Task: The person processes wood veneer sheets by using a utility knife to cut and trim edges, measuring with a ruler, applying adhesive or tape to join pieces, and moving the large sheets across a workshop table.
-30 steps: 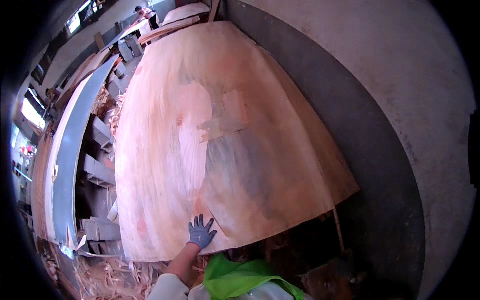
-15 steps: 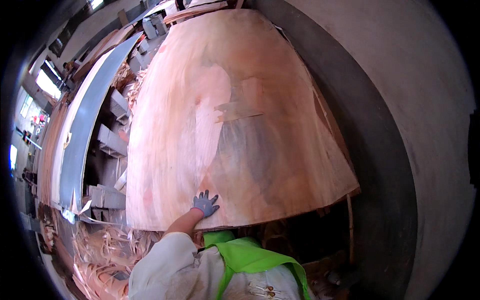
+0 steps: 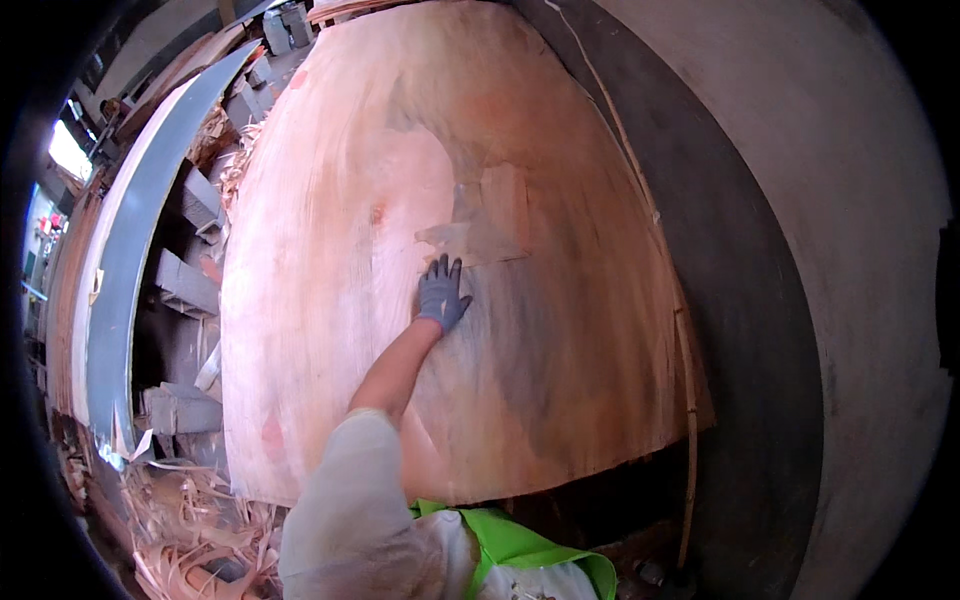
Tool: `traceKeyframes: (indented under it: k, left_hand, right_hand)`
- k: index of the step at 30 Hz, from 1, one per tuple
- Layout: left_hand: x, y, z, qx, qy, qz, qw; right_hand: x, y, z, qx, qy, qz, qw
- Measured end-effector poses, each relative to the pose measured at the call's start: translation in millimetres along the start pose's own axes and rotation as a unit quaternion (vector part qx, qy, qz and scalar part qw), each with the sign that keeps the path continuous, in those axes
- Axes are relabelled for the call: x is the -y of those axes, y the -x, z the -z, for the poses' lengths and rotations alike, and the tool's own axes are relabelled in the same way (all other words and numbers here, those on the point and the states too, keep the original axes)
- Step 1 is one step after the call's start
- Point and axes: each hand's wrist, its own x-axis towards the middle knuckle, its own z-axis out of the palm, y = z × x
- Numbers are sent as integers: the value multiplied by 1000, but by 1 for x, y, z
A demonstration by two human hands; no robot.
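Observation:
A large thin wood veneer sheet (image 3: 330, 300), pinkish tan with grey-brown stains, covers the stack before me. My left hand (image 3: 443, 296), in a grey glove, lies flat on it with fingers spread, just below a loose torn veneer strip (image 3: 480, 243) near the middle. A long, thin, jointed stick (image 3: 683, 345) runs along the sheet's right side, over its edge. Its lower end reaches a dark, gloved shape that looks like my right hand (image 3: 678, 580), closed round it at the lower right. Deep shadow hides most of those fingers.
A grey wall (image 3: 760, 300) rises close on the right. To the left, concrete blocks (image 3: 185, 408) stand beside a long stack topped by a blue-grey panel (image 3: 125, 270). Curled veneer scraps (image 3: 195, 530) litter the floor at lower left.
My left hand has slid forward from near the sheet's front edge toward its middle. The stick, mostly below the sheet's right corner before, now extends up along the right side.

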Motion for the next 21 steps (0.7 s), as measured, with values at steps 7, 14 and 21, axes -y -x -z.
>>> traceKeyframes:
  k: [7, 14, 21]
  left_hand:
    - [36, -86, -46, 115, -71, -12, 991]
    - [29, -29, -39, -13, 4, -111, 994]
    - [22, 52, 32, 16, 114, -132, 985]
  right_hand:
    - [59, 23, -50, 41, -2, 4, 999]
    - [95, 57, -123, 123, -45, 25, 991]
    - [99, 84, -191, 171, -112, 91, 975]
